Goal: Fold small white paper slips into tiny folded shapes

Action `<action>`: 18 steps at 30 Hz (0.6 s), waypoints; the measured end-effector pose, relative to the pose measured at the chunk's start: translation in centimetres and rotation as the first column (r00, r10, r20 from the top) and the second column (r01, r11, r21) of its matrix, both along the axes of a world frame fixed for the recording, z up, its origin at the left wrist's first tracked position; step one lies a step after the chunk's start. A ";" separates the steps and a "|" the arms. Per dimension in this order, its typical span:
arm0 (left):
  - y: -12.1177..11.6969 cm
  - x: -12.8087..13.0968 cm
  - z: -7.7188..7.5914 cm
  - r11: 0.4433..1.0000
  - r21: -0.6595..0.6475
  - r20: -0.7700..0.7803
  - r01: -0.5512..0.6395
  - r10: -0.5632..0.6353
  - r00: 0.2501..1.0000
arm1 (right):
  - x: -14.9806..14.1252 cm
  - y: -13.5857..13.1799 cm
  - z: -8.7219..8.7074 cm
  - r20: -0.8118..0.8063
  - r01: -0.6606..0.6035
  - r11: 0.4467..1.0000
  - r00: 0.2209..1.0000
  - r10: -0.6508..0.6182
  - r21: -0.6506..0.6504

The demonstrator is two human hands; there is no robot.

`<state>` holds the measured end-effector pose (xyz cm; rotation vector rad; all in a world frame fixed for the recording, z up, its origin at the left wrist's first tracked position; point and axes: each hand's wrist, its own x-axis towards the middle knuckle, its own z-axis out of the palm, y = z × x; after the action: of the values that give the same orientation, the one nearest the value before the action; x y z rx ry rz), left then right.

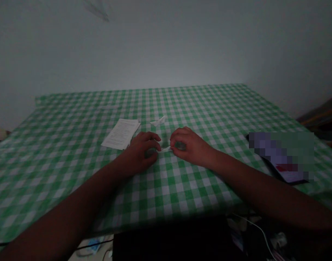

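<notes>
My left hand [142,148] and my right hand [189,145] rest on a table with a green and white checked cloth [73,159]. Both have curled fingers pinching a small white folded paper piece [166,148] that lies between them on the cloth. A small folded white paper shape [158,121] sits just beyond the hands. A stack of printed white sheets [121,133] lies to the left of it, near my left hand.
A dark flat device [284,159], partly blurred out, lies at the right side of the table. A white cable [259,228] and small items sit on the floor below the table's front edge. A plain wall stands behind the table.
</notes>
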<state>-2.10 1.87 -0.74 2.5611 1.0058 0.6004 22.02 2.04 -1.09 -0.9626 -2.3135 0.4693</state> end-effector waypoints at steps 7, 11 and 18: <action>0.2 0.2 -0.6 0.999 0.027 -0.024 -0.041 0.042 0.999 | 0.0 0.0 0.2 0.008 -0.018 1.000 1.000 0.017 0.019; 0.3 0.3 -0.6 0.998 0.024 -0.026 -0.057 0.057 0.998 | 0.0 -0.1 0.5 0.035 -0.027 1.000 0.999 0.027 0.016; 0.2 0.7 -0.7 0.997 0.032 -0.036 -0.069 0.070 0.997 | 0.0 -0.4 0.4 0.120 -0.007 1.000 0.993 0.004 0.024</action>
<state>-1.41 2.10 -1.44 2.5812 1.1104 0.5933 21.99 1.67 -0.69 -0.9980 -2.4237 0.3949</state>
